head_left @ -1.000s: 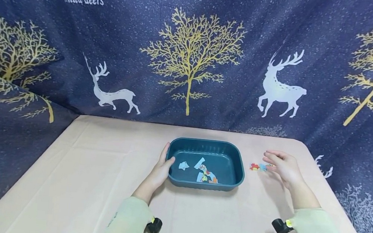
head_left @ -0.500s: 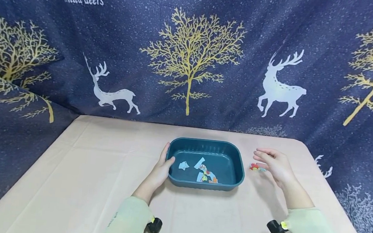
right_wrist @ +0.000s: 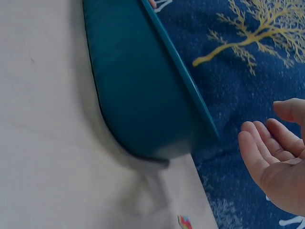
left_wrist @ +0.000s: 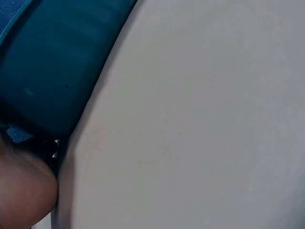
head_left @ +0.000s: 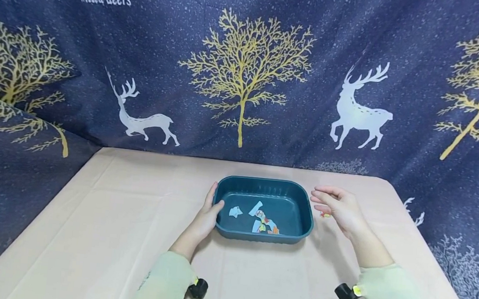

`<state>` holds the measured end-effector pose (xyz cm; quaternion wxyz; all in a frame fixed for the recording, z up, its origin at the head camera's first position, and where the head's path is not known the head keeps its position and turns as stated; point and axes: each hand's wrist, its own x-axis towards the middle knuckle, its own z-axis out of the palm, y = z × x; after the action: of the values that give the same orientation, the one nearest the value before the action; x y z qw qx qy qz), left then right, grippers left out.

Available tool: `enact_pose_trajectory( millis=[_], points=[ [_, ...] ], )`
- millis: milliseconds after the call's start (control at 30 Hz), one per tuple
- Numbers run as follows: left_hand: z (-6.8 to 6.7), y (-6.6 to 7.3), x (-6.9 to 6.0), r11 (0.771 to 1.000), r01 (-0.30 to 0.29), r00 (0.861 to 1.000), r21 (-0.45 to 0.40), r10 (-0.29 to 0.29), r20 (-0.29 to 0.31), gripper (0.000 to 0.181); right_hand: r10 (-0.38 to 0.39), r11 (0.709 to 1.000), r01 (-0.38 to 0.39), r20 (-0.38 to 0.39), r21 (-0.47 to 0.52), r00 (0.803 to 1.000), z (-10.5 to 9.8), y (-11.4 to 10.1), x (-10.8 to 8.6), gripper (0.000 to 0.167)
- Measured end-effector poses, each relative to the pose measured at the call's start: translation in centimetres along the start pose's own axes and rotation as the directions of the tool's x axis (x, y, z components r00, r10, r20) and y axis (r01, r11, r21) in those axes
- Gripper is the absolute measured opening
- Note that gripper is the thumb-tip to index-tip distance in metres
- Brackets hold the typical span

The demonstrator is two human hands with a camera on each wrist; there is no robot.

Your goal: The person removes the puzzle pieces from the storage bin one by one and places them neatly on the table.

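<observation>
The left hand [head_left: 206, 217] grips the left wall of the dark-teal, rounded-rectangular, plastic-looking tray [head_left: 290, 211], presumably to steady it; flat light-blue and multicoloured pieces [head_left: 261, 215] lie inside. The right hand [head_left: 343, 212], relaxed and empty, hovers just beside it.

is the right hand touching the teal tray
Apart: the right wrist view shows blue cloth between the right hand and the teal tray.
</observation>
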<state>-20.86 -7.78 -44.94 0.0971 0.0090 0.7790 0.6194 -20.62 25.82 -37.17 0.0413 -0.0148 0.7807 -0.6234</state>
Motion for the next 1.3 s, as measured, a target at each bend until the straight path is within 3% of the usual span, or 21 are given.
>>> enact_pose_trajectory(
  millis=[233, 467, 967, 1300],
  points=[
    [0.0, -0.1, 0.0, 1.0, -0.007, 1.0, 0.0, 0.007, 0.003, 0.06, 0.034, 0.999, -0.033, 0.039, -0.019, 0.999, 1.4, -0.3, 0.5, 0.055],
    [-0.1, -0.1, 0.0, 1.0, 0.014, 1.0, 0.005, -0.014, 0.012, 0.06, -0.007, 1.0, 0.004, 0.105, 0.024, 0.994, 3.2, -0.3, 0.9, 0.05],
    [-0.1, 0.0, -0.1, 1.0, -0.007, 1.0, 0.02, 0.007, 0.0, 0.06, -0.045, 0.988, 0.065, 0.148, -0.137, 0.988, 7.5, 1.1, 2.2, 0.039],
    [0.0, 0.0, 0.0, 1.0, -0.005, 1.0, 0.011, 0.005, 0.012, 0.06, -0.107, 0.955, 0.148, 0.169, -0.256, 0.98, 8.6, 2.0, 2.2, 0.034]
  ],
)
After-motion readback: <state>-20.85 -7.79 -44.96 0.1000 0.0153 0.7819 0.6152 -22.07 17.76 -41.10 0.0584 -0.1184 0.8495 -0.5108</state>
